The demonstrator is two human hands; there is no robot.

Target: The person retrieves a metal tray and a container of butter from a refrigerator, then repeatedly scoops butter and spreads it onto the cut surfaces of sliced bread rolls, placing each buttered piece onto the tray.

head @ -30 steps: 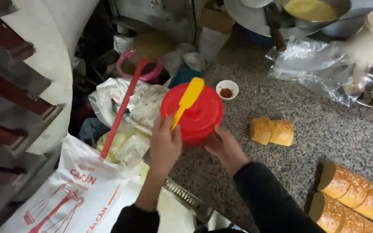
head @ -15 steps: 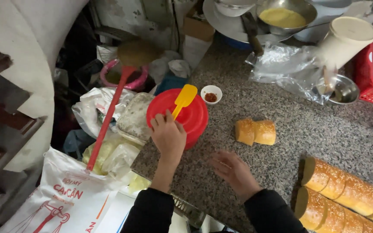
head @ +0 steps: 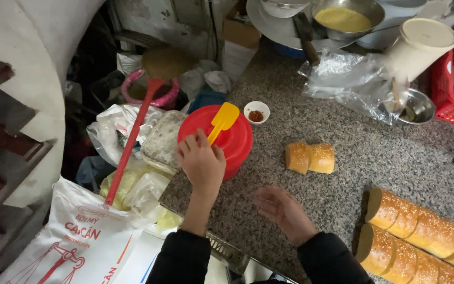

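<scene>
A round red lidded container (head: 222, 141) is seen at the left edge of a speckled granite counter (head: 342, 137). A yellow spatula (head: 222, 122) is laid flat across the lid; its long axis runs from about 7 o'clock to 1 o'clock, with the broad blade pointed toward 1 o'clock and the narrow handle end toward the left hand.

The left hand (head: 202, 162) is placed on the near rim of the lid, at roughly 7 o'clock of the container, fingers curled down onto the red edge and the spatula's handle end; whether anything is truly gripped cannot be told. The right hand (head: 282, 208) is held above the bare counter, at 4 o'clock from the container, fingers spread and loose, nothing held.

Edges: the container is seated close to the counter's left drop-off, beyond which a crumpled white bag (head: 111, 126), a long red handle (head: 130, 144) and a printed white sack (head: 80, 236) are crowded. A small white dish of red sauce (head: 256, 112) is found just beside the lid at 1 o'clock. A split bun (head: 310, 157) is set near at 3 o'clock. Open granite is noted between bun, right hand and the row of sesame loaves (head: 421, 231) at 4 o'clock. Clear plastic wrap (head: 348, 79) is bunched well apart at 2 o'clock.
</scene>
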